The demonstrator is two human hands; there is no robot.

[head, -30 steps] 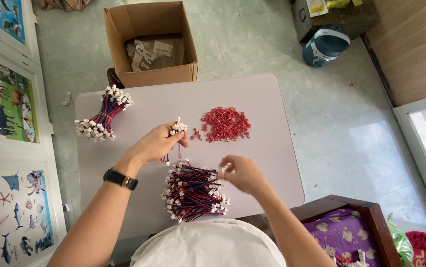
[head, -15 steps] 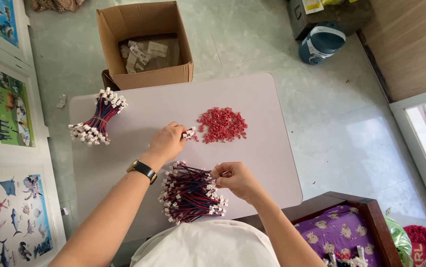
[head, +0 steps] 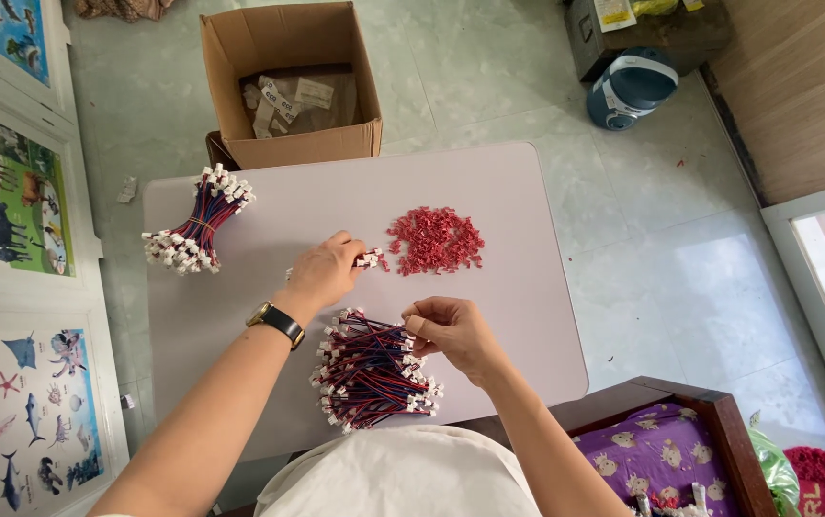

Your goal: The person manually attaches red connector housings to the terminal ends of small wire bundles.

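Since a moment ago my left hand (head: 321,273) has dropped from above the loose bundle of wires (head: 371,369) and slid out across the table (head: 518,316) toward the pile of small red connector housings (head: 436,239), where it now rests curled with white-tipped wire ends (head: 368,258) pinched between its fingertips, right at the pile's near edge.

Closest to me, my right hand (head: 451,330) is closed in a pinch on the upper right end of the loose bundle, which lies on the table just in front of my white shirt (head: 403,474); the fingers look to be parting out a wire or two, though I cannot tell exactly how many.

To do this well, I think I should keep the pinched white tips level and pointed into the red pieces, and hold the bundle still with the right hand so nothing tangles.

Farther out on the left lies a tied bundle of wires (head: 197,230), splayed at both ends. Beyond the table's far edge stands an open cardboard box (head: 288,86) on the floor.
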